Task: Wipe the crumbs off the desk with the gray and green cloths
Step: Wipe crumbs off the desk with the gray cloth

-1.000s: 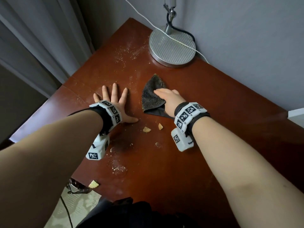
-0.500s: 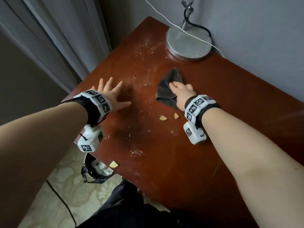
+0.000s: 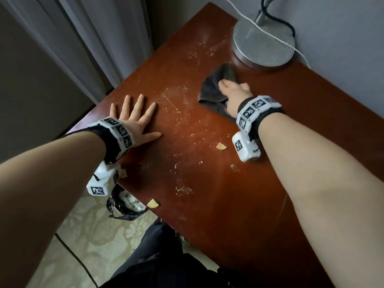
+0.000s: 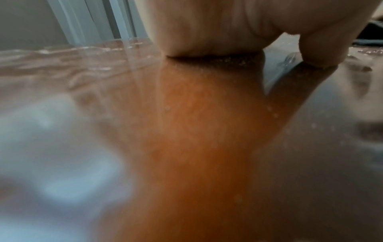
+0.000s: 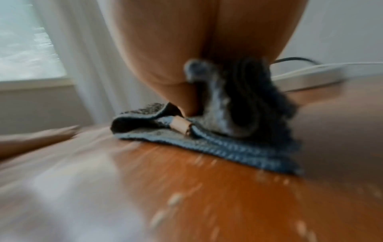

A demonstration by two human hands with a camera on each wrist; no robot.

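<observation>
— Where's the gray cloth (image 3: 216, 88)?
— Near the desk's (image 3: 228, 204) far edge, beside the lamp base (image 3: 264, 42), under the right hand (image 3: 233, 92), seemingly flat-fingered.
— Left hand (image 3: 135, 119)?
— Splayed wide near the left edge, holding nothing.

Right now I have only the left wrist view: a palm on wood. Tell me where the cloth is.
Observer: The gray cloth lies just in front of the lamp base, under the right hand.
Operator: Give me the biggest crumbs.
Observer: One cracker piece lies mid-desk near the right wrist. Another cracker bit sits at the near edge of the desk.
Operator: Say what is below that edge.
Observer: A bin with a dark liner stands on the floor just off that edge.
</observation>
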